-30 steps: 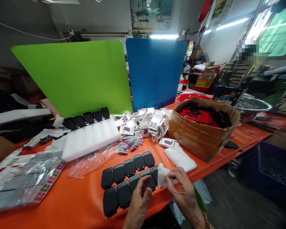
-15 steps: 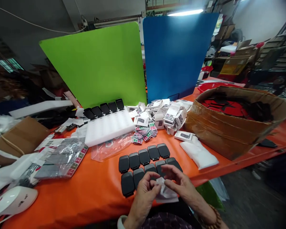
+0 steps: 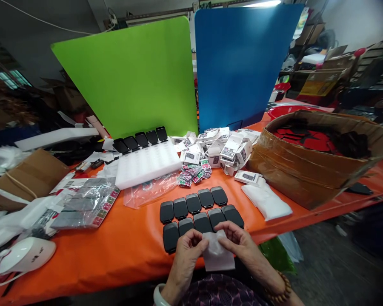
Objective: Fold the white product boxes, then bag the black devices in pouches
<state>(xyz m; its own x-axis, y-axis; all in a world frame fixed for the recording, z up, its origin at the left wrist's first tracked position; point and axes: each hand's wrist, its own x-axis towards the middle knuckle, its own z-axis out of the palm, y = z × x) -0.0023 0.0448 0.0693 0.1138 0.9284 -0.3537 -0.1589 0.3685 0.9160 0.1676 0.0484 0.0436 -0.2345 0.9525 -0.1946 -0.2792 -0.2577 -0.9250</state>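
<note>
A small white translucent pouch [image 3: 218, 257] hangs between my two hands at the near edge of the table. My left hand [image 3: 188, 255] pinches its upper left corner with thumb and forefinger. On the other side, my right hand [image 3: 238, 243] pinches the upper right part. Just beyond my fingers lie two rows of flat black cases [image 3: 194, 204] with rounded corners; my hands partly cover the nearer row. Farther back are a pile of small printed cards [image 3: 194, 173] and a heap of small white boxes [image 3: 231, 148].
Right of the cases lies a stack of white pouches [image 3: 270, 203], beside a large cardboard box [image 3: 284, 170] of black and red pieces. A white foam tray [image 3: 148, 163] stands at back left, near plastic-wrapped sheets [image 3: 83, 204]. A white pot-like container [image 3: 28, 255] sits at left.
The pouch has come up and spread flatter between my hands. My right fingers have closed in on its upper edge. The view has tilted slightly downward.
</note>
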